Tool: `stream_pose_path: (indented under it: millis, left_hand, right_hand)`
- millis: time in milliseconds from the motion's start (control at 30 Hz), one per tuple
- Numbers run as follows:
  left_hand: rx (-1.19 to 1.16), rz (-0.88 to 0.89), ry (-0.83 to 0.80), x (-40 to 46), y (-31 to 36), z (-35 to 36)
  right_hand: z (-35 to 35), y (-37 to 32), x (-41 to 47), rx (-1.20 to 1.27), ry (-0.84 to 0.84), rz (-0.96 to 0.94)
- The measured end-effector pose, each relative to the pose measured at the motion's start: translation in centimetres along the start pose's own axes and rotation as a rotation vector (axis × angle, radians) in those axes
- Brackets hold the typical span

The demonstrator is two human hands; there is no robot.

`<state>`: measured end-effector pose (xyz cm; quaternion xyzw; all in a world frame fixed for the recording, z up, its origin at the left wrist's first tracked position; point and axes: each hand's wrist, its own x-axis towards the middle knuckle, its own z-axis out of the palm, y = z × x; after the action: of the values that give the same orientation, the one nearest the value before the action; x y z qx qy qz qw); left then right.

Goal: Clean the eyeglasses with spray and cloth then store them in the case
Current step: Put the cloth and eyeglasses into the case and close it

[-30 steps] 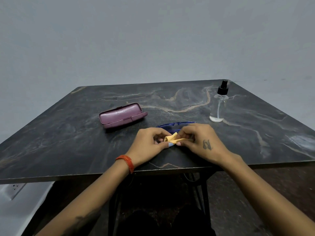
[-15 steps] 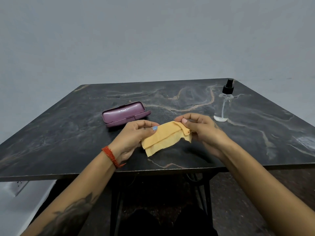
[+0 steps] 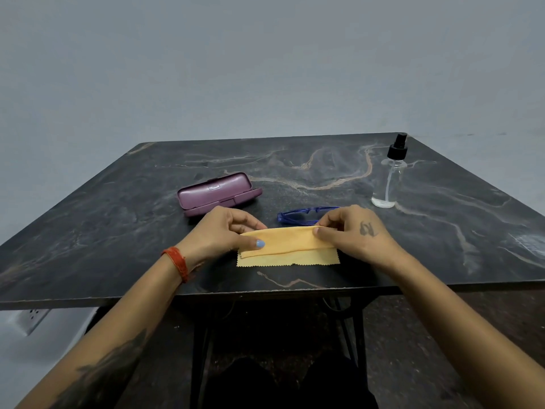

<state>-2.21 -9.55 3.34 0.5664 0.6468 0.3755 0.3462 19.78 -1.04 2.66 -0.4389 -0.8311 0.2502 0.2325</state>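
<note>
1. Two hands pinch the folded cloth [image 3: 287, 246] flat on the table [image 3: 118, 231]: left hand [image 3: 219, 231] at its left end, right hand [image 3: 352, 231] at its right.
2. Eyeglasses [image 3: 303, 215] lie just behind, long axis left-right; right hand nearer; case [image 3: 216, 193] open, beyond the left hand.

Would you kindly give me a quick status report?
Both hands, left hand and right hand, pinch the cloth folded on table. Glasses untouched behind. Case open. Nothing obstructing.

dark marbled table [image 3: 118, 231], wall socket [image 3: 32, 318], grey wall [image 3: 206, 69]
</note>
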Motion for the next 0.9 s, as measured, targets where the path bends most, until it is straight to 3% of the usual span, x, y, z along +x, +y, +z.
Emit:
stream_pose_path:
  millis: [200, 367, 633, 767, 900]
  left_hand:
    - [0.317, 0.271, 0.246, 0.0, -1.1, 0.1]
    - [0.501, 0.556, 0.229, -0.2, -2.2, -0.1]
    - [0.268, 0.477, 0.051, -0.9, -2.8, -0.7]
    - [0.35, 0.386, 0.136, -0.6, -3.3, -0.7]
    - [0.363, 0.302, 0.104, -0.5, -3.2, -0.6]
  right_hand:
    - [-0.3, 0.4, 0.1, -0.115, 0.114, -0.135]
    - [-0.3, 0.4, -0.4, -0.171, 0.147, -0.277]
    - [-1.6, 0.5, -0.8, -0.127, -0.212, -0.239]
    - [-1.3, 0.3, -0.7, -0.151, -0.121, -0.257]
    - [-0.4, 0.3, -0.2, -0.176, -0.134, -0.208]
